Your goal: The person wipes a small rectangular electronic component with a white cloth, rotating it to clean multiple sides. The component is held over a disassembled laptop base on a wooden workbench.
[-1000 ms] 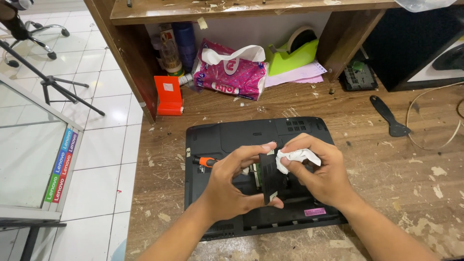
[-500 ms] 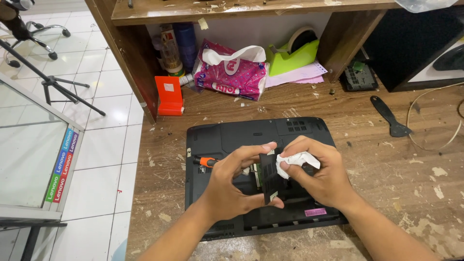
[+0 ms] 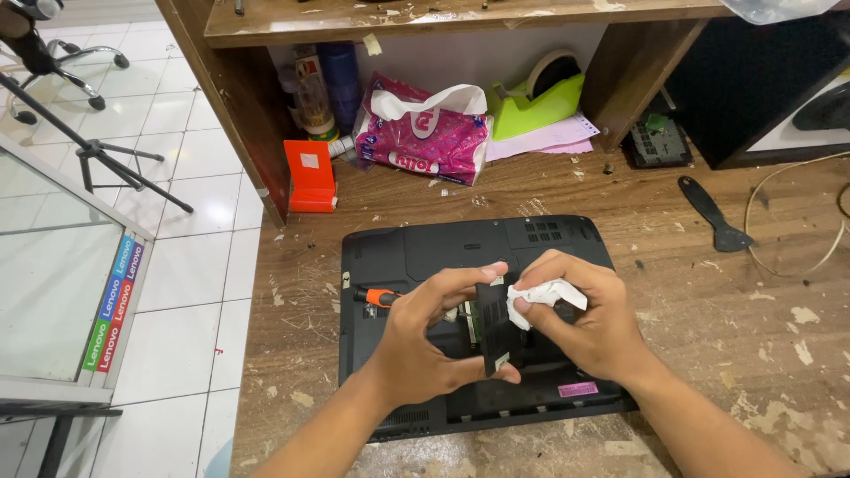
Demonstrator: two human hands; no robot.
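Nothing has visibly been moved since the earlier frames. Over the middle of the upturned black laptop (image 3: 469, 257), one small black cover panel (image 3: 496, 329) is pinched by the left hand (image 3: 425, 350); one white tissue (image 3: 542, 296) is pinched against it by the right hand (image 3: 589, 327). Wiping appears under way; steady support is called for next. One orange-handled screwdriver (image 3: 379, 296) lies on the laptop's left side.

Back of the wooden bench (image 3: 708, 292): pink tissue pack (image 3: 425, 142), green tape dispenser (image 3: 536, 97) w/ pink papers (image 3: 553, 137) just beside it, orange box (image 3: 310, 177) at the shelf leg. Black scraper (image 3: 715, 214) lies right of centre, near a pale cable (image 3: 797, 221). Off the bench, left: white tile floor (image 3: 177, 292), tripod legs (image 3: 106, 155), office chair base (image 3: 71, 66).
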